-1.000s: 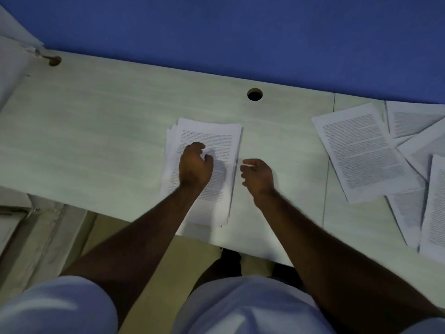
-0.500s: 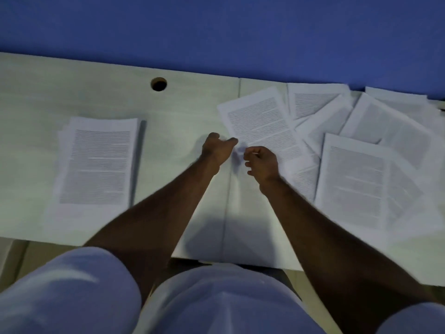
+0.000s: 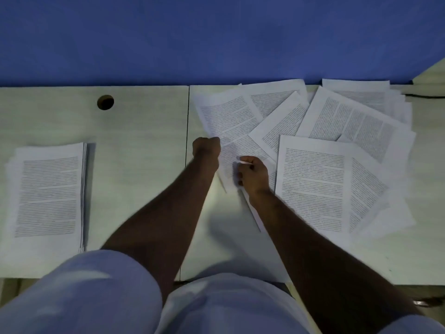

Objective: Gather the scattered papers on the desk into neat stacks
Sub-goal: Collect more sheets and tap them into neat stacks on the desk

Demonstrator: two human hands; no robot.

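Both hands now on the leftmost loose sheet (image 3: 231, 121) of the scattered papers (image 3: 337, 145), no longer short of it. Left hand (image 3: 206, 148) grips its left edge, right hand (image 3: 252, 173) pinches its lower part. Finished stack (image 3: 48, 196) stays at desk (image 3: 139, 141) left.

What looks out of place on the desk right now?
The loose sheets on the desk's right half lie fanned at mixed angles, overlapping. The stack at left is squared. Both hands' grip, left hand and right hand, is on the nearest sheet.

left hand (image 3: 206, 148) fingers hidden, printed text on scattered papers (image 3: 313, 186) unreadable
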